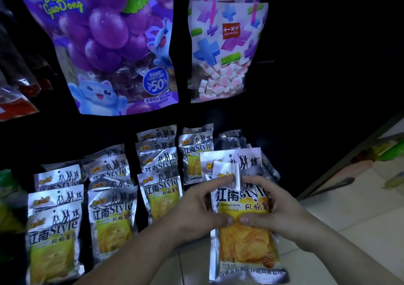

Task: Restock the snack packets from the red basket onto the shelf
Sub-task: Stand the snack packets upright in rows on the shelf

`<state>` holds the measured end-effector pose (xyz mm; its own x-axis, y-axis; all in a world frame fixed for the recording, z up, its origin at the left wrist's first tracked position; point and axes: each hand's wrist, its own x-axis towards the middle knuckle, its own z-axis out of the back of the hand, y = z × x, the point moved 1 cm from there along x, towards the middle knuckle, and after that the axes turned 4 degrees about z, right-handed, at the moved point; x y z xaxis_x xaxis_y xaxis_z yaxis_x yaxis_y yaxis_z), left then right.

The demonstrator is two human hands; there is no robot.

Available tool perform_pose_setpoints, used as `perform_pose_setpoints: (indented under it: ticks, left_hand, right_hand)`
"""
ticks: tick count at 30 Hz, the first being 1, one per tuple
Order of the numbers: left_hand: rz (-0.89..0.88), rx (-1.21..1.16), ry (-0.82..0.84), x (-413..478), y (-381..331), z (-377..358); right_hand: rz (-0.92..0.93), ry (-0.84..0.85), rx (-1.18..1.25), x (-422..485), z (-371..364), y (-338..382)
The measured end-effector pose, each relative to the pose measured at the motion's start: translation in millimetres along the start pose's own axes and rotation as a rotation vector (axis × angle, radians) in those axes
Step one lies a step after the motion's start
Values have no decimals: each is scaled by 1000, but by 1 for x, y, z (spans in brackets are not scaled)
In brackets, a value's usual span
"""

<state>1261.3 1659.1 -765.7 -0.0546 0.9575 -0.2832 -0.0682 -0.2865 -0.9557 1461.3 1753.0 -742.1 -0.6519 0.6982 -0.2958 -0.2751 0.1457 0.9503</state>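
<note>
Head, left hand (196, 208), right hand (282, 210) pinching snack packet (242, 247), floor (349, 230) right

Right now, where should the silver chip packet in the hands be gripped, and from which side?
Take the chip packet at its side edges, mid-height: left hand from the left, right hand from the right, thumbs on front. It is flat, tall and stands upright.

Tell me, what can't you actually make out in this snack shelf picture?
The red basket: nowhere in the head view, outside the frame.
The held packets: the left hand and right hand cover their middle, so how many are stacked is unclear.
Small print along their bottom edge: blurred.
The grape bag: top cut off by the upper edge.
The red packs: cut off by the left edge, dim.
The green things at right: blurred.
</note>
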Motion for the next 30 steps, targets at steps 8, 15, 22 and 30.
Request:
perform_pose_setpoints:
  ticks: [8, 15, 22, 30]
  left_hand:
    - [9, 49, -84, -5, -6, 16]
    - [128, -28, -280, -13, 27, 61]
    - [202, -249, -431, 52, 42, 87]
    - [172, -191, -415, 134, 88, 77]
  right_hand:
    - [29, -214, -142, -4, -7, -2]
    - [-108, -330, -352, 54, -13, -2]
    - [-127, -186, -527, 142, 12, -74]
    - [-81, -603, -473, 225, 25, -121]
